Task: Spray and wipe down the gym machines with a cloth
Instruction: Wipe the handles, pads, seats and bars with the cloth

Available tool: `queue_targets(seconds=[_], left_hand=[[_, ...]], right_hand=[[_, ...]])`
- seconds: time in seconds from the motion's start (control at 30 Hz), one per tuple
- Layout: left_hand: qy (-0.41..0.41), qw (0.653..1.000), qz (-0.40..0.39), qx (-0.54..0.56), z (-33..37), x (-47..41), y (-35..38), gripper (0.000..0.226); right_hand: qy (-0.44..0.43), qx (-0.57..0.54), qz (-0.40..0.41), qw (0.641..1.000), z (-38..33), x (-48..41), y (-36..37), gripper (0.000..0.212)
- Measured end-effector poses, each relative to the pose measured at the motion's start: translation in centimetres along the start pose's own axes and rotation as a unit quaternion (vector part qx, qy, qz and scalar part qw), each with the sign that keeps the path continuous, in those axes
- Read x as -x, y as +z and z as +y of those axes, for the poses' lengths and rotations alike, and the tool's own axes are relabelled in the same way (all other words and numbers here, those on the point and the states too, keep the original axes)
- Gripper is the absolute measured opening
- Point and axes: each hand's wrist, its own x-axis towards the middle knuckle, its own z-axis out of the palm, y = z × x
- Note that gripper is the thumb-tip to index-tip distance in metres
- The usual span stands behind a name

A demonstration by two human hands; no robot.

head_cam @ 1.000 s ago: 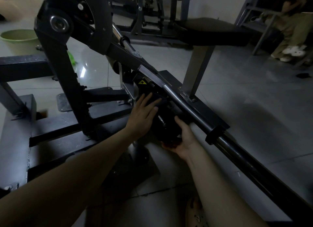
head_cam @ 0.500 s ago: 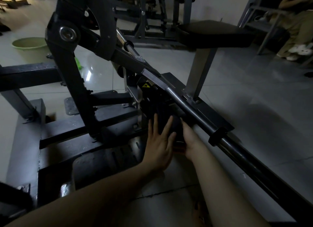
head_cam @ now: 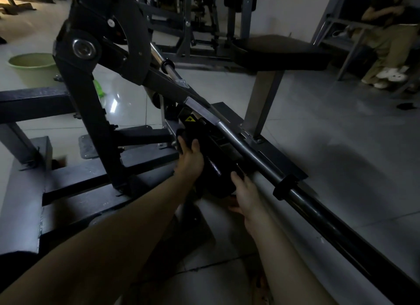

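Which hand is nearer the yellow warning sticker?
Left. The left hand lies on the black pad just below the yellow warning sticker; the right hand holds the pad's near end, farther away.

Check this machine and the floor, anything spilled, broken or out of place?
Nothing looks spilled or broken. Loose things lie on the floor: a green basin at far left, a green bottle behind the machine's upright, and a small dark object at far right, too dim to identify.
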Motion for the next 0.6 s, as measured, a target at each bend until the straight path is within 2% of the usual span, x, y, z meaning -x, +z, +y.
queue_targets(seconds=[0.07,0.13,0.17,0.23,0.3,0.37,0.43,0.5,0.53,0.6], left_hand=[[-0.051,0.993,-0.019,0.106,0.5,0.3,-0.2,0.072],[-0.044,0.991,-0.029,0.123,0.4,1.3,-0.1,0.076],[-0.024,0.994,-0.028,0.107,0.1,2.3,0.0,0.074],[0.034,0.997,-0.033,0.053,-1.0,3.9,-0.1,0.069],[0.081,0.996,-0.031,-0.021,-1.6,4.7,-1.5,0.052],[0.14,0.986,-0.001,-0.085,-2.1,4.9,-3.3,0.032],[0.198,0.967,0.047,-0.155,-2.0,5.4,-4.9,0.023],[0.244,0.941,0.079,-0.222,-1.9,5.4,-5.7,0.017],[0.26,0.932,0.086,-0.239,-1.7,5.3,-5.9,0.017],[0.273,0.93,0.087,-0.231,-1.3,4.6,-6.1,0.025]], right_hand=[[-0.041,0.036,0.005,0.999,-0.4,0.1,0.2,0.09],[-0.068,0.079,0.011,0.995,-0.8,0.1,0.5,0.108],[-0.071,0.101,0.016,0.992,-1.0,0.2,0.9,0.11],[-0.086,0.142,0.042,0.985,-0.8,0.4,1.5,0.105],[-0.103,0.156,0.069,0.98,-0.5,0.3,1.7,0.101],[-0.114,0.157,0.085,0.977,-0.7,0.6,1.7,0.096],[-0.108,0.147,0.091,0.979,-0.8,0.7,1.6,0.082],[-0.074,0.093,0.087,0.989,-0.7,0.6,1.4,0.056],[-0.051,0.042,0.071,0.995,-0.8,0.5,1.2,0.051],[0.038,-0.068,0.029,0.997,-1.0,0.1,1.0,0.059]])
